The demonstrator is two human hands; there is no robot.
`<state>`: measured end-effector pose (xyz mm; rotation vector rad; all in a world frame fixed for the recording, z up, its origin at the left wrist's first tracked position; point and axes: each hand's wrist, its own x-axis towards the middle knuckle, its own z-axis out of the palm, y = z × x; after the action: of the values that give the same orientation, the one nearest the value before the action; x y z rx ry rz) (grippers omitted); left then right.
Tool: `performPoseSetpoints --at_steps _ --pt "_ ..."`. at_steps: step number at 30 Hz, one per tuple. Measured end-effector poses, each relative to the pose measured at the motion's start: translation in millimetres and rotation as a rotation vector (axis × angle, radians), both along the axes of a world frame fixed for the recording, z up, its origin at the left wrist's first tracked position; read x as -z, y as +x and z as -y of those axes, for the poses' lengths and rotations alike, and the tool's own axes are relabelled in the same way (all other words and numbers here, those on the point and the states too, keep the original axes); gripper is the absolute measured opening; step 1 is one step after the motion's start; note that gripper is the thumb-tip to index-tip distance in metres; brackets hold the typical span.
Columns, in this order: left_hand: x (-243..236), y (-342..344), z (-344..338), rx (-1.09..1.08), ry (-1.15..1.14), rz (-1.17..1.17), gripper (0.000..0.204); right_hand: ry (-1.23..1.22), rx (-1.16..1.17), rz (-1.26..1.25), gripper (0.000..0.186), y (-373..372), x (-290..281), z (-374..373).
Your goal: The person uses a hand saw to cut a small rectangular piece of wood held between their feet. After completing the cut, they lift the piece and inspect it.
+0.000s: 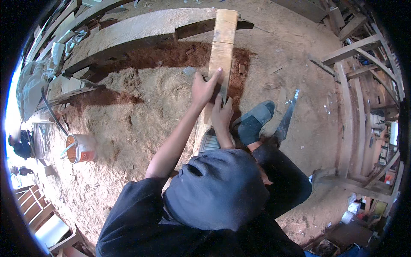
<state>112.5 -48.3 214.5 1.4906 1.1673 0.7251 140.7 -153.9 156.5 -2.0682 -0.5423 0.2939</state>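
1. The wooden plank [221, 47] lay lengthwise on the sawdust-covered floor [141, 115], running away from me.
2. My left hand [204, 88] pressed flat on the plank, fingers spread.
3. My right hand [222, 113] had its grip closed around a thin metal tool [223, 92] at the plank's edge.
4. My shoe [253, 122] rested just beside it; a handsaw [286, 118] lay near, and an orange bucket [80, 148] stood well apart.

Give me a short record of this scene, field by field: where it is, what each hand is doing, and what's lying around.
place: sawdust-covered workshop floor
left hand: flat on the wooden plank, fingers spread
right hand: beside the plank's right edge, gripping a thin tool; which kind cannot be told
foot: grey shoe beside the plank
nearby: handsaw lying to the right, orange bucket to the left
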Motion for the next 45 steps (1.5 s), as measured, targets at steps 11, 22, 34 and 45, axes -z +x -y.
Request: performPoseSetpoints --at_steps 11,22,34,45 --pt "-18 -18 19 -0.017 0.295 0.352 0.059 0.384 -0.193 0.019 0.061 1 -39 -7" --pt "29 -11 -36 -0.045 0.038 -0.238 0.090 -0.589 -0.259 -0.245 0.071 16 -66 -49" --pt "20 -32 -25 0.454 -0.622 0.560 0.103 0.493 -0.440 -1.151 0.073 26 0 -11" --pt "7 8 6 0.129 -0.215 0.199 0.064 0.453 -0.280 -0.698 0.062 27 -41 16"
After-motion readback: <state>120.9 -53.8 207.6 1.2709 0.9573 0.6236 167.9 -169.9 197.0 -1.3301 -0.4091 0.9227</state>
